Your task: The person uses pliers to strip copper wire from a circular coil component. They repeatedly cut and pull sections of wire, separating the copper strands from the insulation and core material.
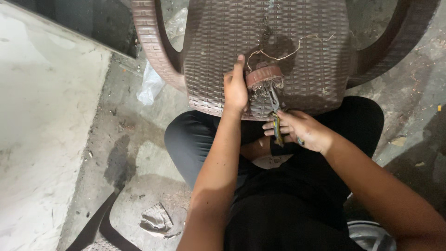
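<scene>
A round reddish-brown part [264,74] with a cluster of metal prongs on its underside sits on the seat of a brown woven-pattern plastic chair [223,37], near the front edge of the seat. The left hand [235,88] steadies it from the side, fingers curled against its rim and one finger stretched up along the seat, so the grip is closed lightly around the part's edge. The right hand [297,130] is wrapped firmly around the yellow-and-blue handles of a pair of pliers [275,109], whose metal nose reaches up into the prongs; whether the nose is actually pinching one of them is hard to tell from this angle. A thin pale wire [288,53] loops away from the top of the part across the chair seat. The person sits on the ground just behind the chair, in dark trousers [195,139], knees on either side of the hands. Out on the concrete floor [121,153], a crumpled clear plastic bag [149,86] lies beside the chair's left armrest, and a scrap of crumpled paper [155,218] rests lower left.
</scene>
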Available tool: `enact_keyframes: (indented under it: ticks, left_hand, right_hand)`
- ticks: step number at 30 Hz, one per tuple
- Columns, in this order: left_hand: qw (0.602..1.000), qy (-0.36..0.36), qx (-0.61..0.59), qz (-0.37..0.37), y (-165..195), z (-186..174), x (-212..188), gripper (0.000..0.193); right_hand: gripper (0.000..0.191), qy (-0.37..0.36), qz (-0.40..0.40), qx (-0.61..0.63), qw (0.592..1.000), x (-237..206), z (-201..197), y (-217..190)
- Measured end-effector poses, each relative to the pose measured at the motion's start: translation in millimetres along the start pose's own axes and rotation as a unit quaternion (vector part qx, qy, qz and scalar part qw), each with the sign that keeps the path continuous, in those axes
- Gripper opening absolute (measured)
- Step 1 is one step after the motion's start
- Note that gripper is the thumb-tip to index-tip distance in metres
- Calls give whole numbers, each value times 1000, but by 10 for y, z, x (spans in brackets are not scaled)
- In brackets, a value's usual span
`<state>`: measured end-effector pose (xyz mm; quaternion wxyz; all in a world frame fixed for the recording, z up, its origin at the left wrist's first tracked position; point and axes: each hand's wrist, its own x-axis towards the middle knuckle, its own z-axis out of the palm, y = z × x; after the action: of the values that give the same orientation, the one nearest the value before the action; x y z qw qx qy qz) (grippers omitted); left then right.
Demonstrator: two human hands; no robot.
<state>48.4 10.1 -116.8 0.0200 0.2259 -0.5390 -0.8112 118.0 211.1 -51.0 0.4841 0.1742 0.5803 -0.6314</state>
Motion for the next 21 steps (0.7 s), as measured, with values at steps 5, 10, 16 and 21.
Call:
enact_keyframes:
  ticks: [5,10,16,21]
  left_hand:
    - [994,3,41,102,-190,-73,-111,59]
    - [993,19,-27,115,-232,-88,-289,55]
    - [995,12,-62,71,-54,-60,-393,53]
    - [999,-11,-45,13,172,-61,-348,45]
  right_hand:
    - [50,-9,-11,62,998,122,-32,131]
    - [48,-14,-37,126,991,255,-22,397]
    - [26,-21,-62,59,996,204,38,390]
    - [13,58,-146,-231,960,47,114,187]
